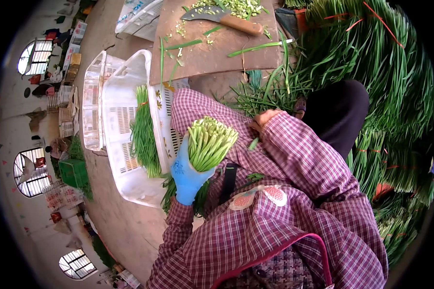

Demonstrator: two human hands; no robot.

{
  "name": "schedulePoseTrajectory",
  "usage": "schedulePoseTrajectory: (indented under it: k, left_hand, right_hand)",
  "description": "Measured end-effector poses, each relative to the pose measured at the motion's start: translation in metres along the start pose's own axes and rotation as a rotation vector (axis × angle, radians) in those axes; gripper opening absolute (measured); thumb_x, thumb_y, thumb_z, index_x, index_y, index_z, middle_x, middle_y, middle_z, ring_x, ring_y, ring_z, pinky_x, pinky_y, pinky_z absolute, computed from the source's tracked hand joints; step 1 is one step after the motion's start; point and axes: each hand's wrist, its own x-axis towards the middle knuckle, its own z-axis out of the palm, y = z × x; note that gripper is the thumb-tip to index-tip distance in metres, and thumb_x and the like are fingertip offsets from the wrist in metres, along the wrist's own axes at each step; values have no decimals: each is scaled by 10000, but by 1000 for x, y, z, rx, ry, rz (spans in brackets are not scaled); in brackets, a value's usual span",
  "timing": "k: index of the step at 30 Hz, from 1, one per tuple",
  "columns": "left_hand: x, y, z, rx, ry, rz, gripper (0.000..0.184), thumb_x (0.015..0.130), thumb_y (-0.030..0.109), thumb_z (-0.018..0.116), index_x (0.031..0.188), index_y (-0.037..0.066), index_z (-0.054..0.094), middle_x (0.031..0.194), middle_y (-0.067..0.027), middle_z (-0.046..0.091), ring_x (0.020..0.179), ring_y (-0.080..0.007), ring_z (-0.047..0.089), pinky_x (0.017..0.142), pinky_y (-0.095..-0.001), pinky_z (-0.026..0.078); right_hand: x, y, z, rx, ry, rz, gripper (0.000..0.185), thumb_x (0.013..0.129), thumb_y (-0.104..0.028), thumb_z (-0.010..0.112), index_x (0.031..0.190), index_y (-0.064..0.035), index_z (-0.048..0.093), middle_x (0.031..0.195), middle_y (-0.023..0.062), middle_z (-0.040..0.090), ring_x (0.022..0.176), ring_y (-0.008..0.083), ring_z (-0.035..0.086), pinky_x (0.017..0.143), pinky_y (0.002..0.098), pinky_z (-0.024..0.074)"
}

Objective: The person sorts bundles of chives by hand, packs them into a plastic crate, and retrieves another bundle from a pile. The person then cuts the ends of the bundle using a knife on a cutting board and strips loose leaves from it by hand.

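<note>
While the white crate [123, 94] stands by the near-left corner of the board [202, 62], here's the green bunch [211, 144] above my lap [270, 164], pale cut ends packed tight! My blue-gloved left hand [185, 168] curls round it; my right hand [266, 118], half hidden, I can't tell.

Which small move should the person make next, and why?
Probably bring the right hand to the bunch for banding: the left hand holds it, no band shows on it, while the bundle in the crate has a red band.
</note>
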Motion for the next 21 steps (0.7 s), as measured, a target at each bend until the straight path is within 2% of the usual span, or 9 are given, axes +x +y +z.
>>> schedulePoseTrajectory:
  k: [1,4,6,7,8,10,13,16,21]
  left_hand:
    - [2,-1,3,-24,-24,-23,1039,589,272,870,1443,12,339,1284,-213,569,1117,-321,617,916,-401,513]
    - [2,1,6,-38,-65,-75,1050,608,319,862,1460,31,320,1247,-217,576,1084,-341,620,891,-418,515]
    - [1,6,5,110,-131,-162,1068,586,259,859,1460,4,300,1287,-202,564,1141,-319,597,958,-387,489]
    - [2,5,5,71,-129,-170,1081,571,280,870,1456,7,312,1286,-200,567,1133,-325,602,945,-392,496]
    - [4,5,5,65,-124,-166,1081,571,280,870,1456,7,312,1286,-200,567,1133,-325,602,945,-392,496]
    - [6,7,3,119,-144,-126,1081,560,290,879,1449,10,330,1282,-201,572,1127,-324,607,942,-396,498]
    - [3,8,7,101,-140,-140,1071,557,289,880,1443,11,345,1277,-191,580,1125,-316,612,941,-397,499]
    - [5,11,7,139,-135,-150,1063,556,275,880,1441,17,350,1288,-189,577,1123,-319,613,930,-395,503]
    - [3,9,10,158,-117,-146,1069,554,289,881,1444,33,347,1347,-182,537,1141,-342,596,921,-408,503]
  right_hand:
    - [-11,-9,-20,136,102,21,402,968,-426,518,1128,-86,660,977,120,699,908,313,673,816,409,552]
    - [-33,-48,-58,363,629,-467,428,954,-432,528,1180,-86,637,1084,137,655,997,304,643,881,421,544]
    - [-23,-48,-39,437,538,-863,456,941,-452,528,1243,-119,603,1157,139,628,1051,291,626,922,414,536]
    - [-14,-42,-26,328,526,-751,467,934,-458,536,1261,-129,594,1174,141,623,1018,288,642,929,409,536]
    - [-21,-28,-17,298,229,-278,394,956,-417,536,1202,-123,629,1143,137,643,992,279,659,906,407,543]
    - [15,-2,-29,-126,-389,145,351,965,-394,542,1142,-109,648,1085,140,670,972,279,672,872,405,550]
    - [-18,-16,-36,353,540,-111,391,943,-433,558,1093,-78,626,979,137,679,877,283,672,782,408,559]
    - [-35,-56,-52,394,467,-317,482,891,-440,643,1060,2,551,940,187,645,886,322,664,809,387,544]
    - [-15,-62,1,330,508,-302,491,849,-415,696,1016,15,529,880,181,575,823,360,632,740,421,528]
